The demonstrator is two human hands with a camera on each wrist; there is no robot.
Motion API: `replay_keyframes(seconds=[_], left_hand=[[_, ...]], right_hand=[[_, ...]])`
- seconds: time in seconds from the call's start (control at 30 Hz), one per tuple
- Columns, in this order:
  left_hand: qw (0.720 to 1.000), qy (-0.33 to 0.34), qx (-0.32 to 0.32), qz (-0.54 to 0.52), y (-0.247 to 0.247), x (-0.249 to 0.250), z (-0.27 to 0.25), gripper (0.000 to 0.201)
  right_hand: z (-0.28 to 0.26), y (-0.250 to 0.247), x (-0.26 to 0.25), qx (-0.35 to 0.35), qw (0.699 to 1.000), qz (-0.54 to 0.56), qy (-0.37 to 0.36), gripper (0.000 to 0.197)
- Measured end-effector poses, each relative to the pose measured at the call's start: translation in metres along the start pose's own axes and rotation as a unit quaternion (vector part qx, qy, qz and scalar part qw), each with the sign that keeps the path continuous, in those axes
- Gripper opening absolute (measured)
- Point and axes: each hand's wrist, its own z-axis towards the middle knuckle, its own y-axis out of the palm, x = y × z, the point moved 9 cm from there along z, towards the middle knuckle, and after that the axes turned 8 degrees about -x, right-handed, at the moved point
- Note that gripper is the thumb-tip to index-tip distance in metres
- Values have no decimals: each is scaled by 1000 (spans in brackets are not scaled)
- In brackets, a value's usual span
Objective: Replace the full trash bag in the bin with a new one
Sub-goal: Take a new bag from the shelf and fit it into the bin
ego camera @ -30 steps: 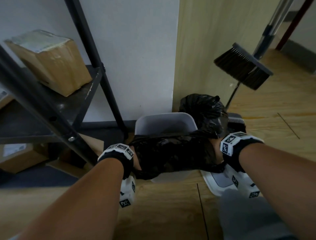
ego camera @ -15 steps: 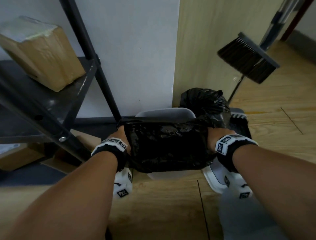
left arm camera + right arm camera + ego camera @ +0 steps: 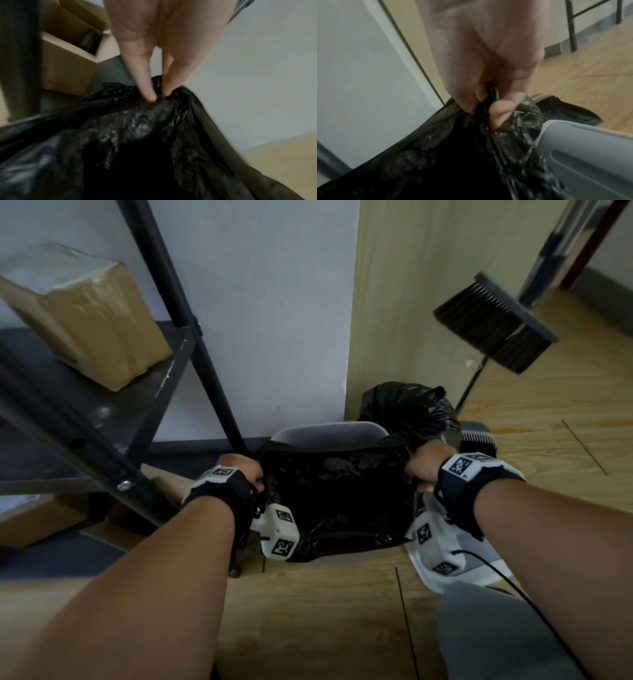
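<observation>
A grey plastic bin stands on the floor against the white wall. A new black trash bag is spread across its mouth and hangs down its front. My left hand pinches the bag's left edge between thumb and fingers. My right hand grips the bag's right edge, bunched between thumb and curled fingers, beside the bin's grey wall. A full, tied black bag sits behind the bin at the right.
A black metal shelf with a cardboard box stands at the left, its leg near my left hand. A broom leans at the right, with a dustpan behind the full bag. The bin's white lid lies on the wooden floor.
Both hands have lifted the new bag and pulled its mouth wider apart over the bin; they now sit farther back along the bin's sides, and the bag covers more of the opening.
</observation>
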Motion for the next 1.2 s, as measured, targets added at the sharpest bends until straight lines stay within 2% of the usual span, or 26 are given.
replay_keyframes(seconds=[0.07,0.1,0.2,0.27,0.33,0.43,0.53,0.6,0.67,0.77,0.87,0.97,1.07,1.1,1.2], left_hand=[[996,9,52,-70,-16,12,-4,34],[995,19,75,-56,-20,21,-11,29],[993,71,92,27,-16,44,-25,24],[993,85,57,66,-6,53,-25,31],[990,92,52,95,-2,58,-16,39],[984,115,42,128,5,68,-8,50],[981,127,16,143,16,75,0,55],[982,123,2,140,22,78,6,62],[984,115,6,139,21,79,10,66],[985,92,13,146,18,75,9,54],[985,90,10,150,18,69,2,42],[982,98,-8,163,23,65,-3,48],[974,114,-29,195,28,65,-7,50],[971,115,-33,205,29,64,-8,46],[967,105,-48,227,33,58,-14,36]], right_hand=[[-11,-19,-11,47,997,65,-22,24],[-16,-28,-17,86,995,41,-34,25],[-29,-37,-28,164,977,-134,-28,21],[-35,-31,-46,189,955,-219,-66,21],[-33,-20,-59,172,949,-239,-115,23],[-21,-14,-60,148,964,-188,-118,28],[-8,1,-62,73,977,-149,-132,53],[1,10,-63,27,986,-102,-131,60],[4,9,-64,43,989,-67,-127,48],[-1,3,-62,80,985,-95,-122,35],[-5,7,-54,47,989,-70,-123,26],[-9,8,-48,20,992,-15,-125,29],[-16,1,-47,39,990,47,-123,41],[-18,-2,-48,49,990,48,-126,42],[-27,-8,-54,93,987,-30,-129,25]])
